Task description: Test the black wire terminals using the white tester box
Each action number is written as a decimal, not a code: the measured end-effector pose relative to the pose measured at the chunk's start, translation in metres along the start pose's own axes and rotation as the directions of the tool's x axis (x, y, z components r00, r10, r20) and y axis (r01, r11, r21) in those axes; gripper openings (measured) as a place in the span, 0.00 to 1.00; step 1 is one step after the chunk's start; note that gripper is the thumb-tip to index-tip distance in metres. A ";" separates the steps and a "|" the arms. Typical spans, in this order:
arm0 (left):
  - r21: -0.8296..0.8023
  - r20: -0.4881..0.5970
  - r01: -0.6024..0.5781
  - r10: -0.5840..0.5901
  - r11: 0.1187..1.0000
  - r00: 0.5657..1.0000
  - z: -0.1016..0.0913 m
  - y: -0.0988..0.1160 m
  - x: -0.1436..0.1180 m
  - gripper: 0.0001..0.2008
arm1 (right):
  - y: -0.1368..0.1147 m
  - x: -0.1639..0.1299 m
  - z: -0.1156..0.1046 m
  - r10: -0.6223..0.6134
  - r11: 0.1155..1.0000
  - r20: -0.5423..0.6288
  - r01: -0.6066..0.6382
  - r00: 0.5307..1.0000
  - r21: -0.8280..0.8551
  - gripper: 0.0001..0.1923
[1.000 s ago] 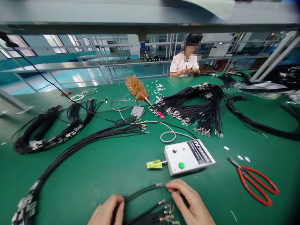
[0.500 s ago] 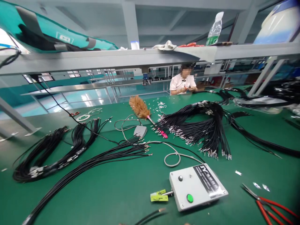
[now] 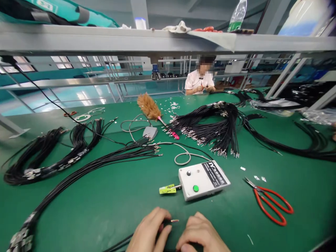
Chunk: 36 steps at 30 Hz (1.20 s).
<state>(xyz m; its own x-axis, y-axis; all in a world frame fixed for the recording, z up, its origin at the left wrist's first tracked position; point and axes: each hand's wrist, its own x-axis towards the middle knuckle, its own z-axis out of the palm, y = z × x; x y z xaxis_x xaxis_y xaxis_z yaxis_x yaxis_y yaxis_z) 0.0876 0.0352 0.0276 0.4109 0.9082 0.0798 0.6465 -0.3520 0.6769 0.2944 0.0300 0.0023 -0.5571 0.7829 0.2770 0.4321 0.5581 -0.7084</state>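
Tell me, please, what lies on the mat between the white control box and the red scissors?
In the head view, only bare green mat lies between the white control box and the red scissors; a few small white scraps sit slightly behind that stretch.

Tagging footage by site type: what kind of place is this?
Likely a wire-harness assembly workshop: bundles of black terminated wires on a green bench, a small tester box, and another person working across the bench.

Red scissors (image 3: 270, 203) lie right of a white tester box (image 3: 203, 179); a feather duster (image 3: 149, 106) lies beyond.
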 end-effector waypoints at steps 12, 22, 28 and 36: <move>-0.210 0.000 0.009 -0.009 0.978 1.000 -0.007 0.001 0.000 0.12 | -0.019 0.013 0.008 0.448 0.832 -0.179 -0.335 0.876 0.443 0.12; -0.194 -0.105 -0.002 -0.019 0.981 0.994 -0.006 0.003 0.007 0.10 | -0.021 0.032 0.011 0.343 0.870 -0.244 -0.209 0.907 0.447 0.09; -0.141 -0.293 -0.098 0.053 0.985 0.955 -0.016 0.005 0.016 0.07 | -0.029 0.049 -0.004 0.253 0.913 -0.236 -0.151 0.938 0.380 0.09; -0.451 -0.201 0.066 -0.173 0.890 0.964 -0.003 -0.017 0.017 0.06 | -0.013 0.063 0.011 0.113 0.945 -0.317 -0.003 0.942 0.326 0.10</move>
<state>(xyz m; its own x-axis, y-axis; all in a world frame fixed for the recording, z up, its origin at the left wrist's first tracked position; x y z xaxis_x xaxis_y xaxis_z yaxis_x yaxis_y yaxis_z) 0.0819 0.0575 0.0197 0.1551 0.9821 0.1066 0.3131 -0.1512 0.9376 0.2461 0.0691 0.0221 -0.2510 0.8873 0.3870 0.1792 0.4355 -0.8822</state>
